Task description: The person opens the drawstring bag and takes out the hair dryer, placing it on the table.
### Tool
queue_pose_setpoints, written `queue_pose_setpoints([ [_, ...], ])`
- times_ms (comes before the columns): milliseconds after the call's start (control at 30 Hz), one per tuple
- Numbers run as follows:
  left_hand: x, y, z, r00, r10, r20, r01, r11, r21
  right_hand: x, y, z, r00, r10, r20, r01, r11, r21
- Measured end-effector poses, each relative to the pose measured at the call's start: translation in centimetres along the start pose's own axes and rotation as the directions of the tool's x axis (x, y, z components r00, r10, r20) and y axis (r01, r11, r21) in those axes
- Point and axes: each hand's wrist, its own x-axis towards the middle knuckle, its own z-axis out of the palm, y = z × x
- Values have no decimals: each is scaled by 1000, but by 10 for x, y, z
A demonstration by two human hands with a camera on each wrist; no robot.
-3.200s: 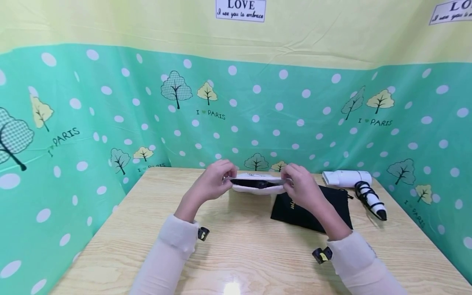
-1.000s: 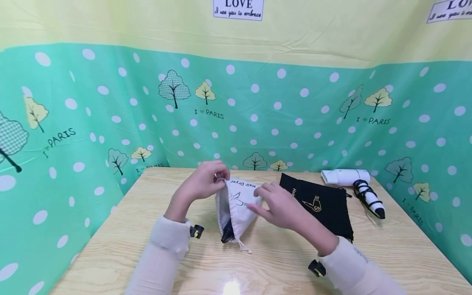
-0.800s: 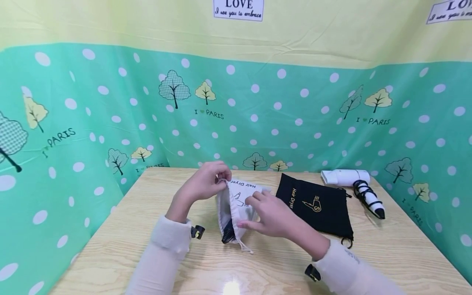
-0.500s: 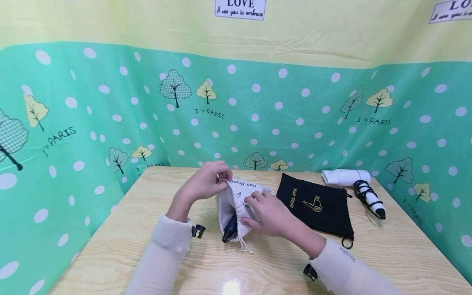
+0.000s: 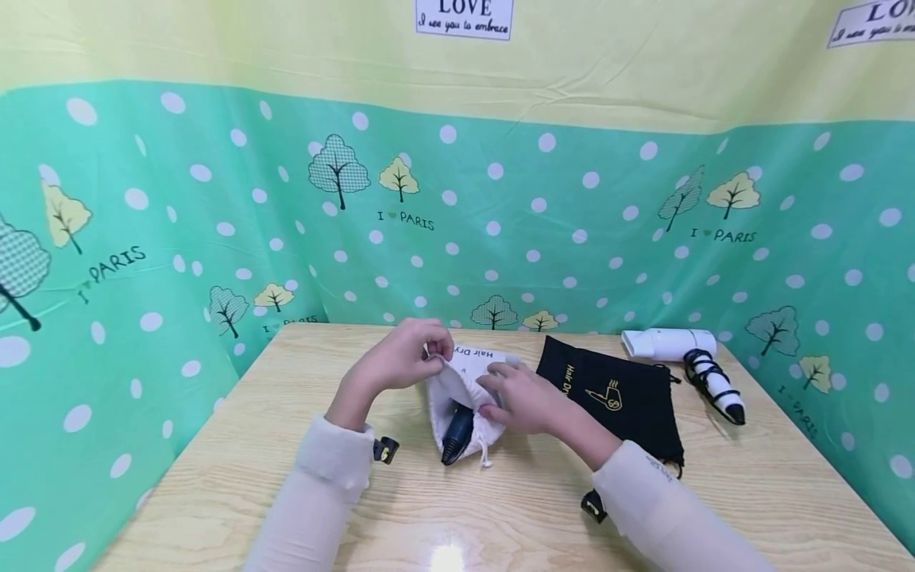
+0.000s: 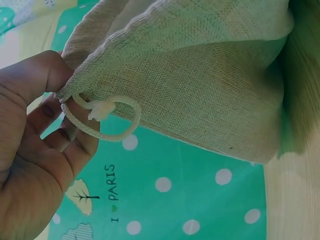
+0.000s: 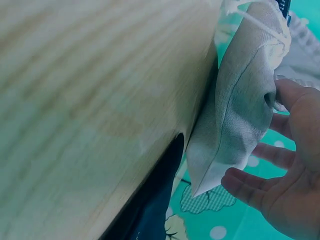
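A white drawstring bag (image 5: 473,386) printed "Hair Dry…" lies on the table with its mouth towards me. From the mouth sticks a dark, tapered, ribbed end (image 5: 457,437); the rest of that thing is hidden inside. My left hand (image 5: 400,355) pinches the bag's rim at its upper left corner, thumb against fingers. Beside those fingers hangs the knotted drawstring loop (image 6: 107,117) in the left wrist view. My right hand (image 5: 525,397) touches the bag's right side, its fingers (image 7: 277,155) spread and only slightly bent in the right wrist view.
Right of the bag a black drawstring bag (image 5: 608,397) with gold hair dryer print lies flat. Beyond it, near the back right corner, is a white hair dryer (image 5: 670,345) with its black cord wound round the handle. Green curtain (image 5: 429,262) surrounds the wooden table (image 5: 300,397).
The white bag was held up, its mouth upward; now it lies tipped towards me and the dark end shows. My right hand left the rim and moved down onto its side.
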Motion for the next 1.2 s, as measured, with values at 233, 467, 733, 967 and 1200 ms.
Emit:
queue_pose_setpoints([
  [233, 1, 1, 3, 996, -56, 65, 56, 998, 0, 9, 19, -8, 996, 27, 89, -33, 997, 65],
  [467, 3, 3, 10, 978, -112, 174, 120, 992, -34, 7, 30, -13, 996, 15, 91, -22, 996, 85],
  [733, 4, 2, 11, 974, -98, 204, 109, 993, -43, -8, 18, -23, 1000, -23, -3, 23, 999, 33],
  [967, 4, 1, 12, 975, -98, 198, 108, 993, -41, -20, -9, -31, 954, -181, -237, 161, 982, -103],
  [1200, 4, 1, 12, 973, -115, 201, 123, 992, -29, -24, -38, -26, 959, -234, -160, 225, 972, -70],
])
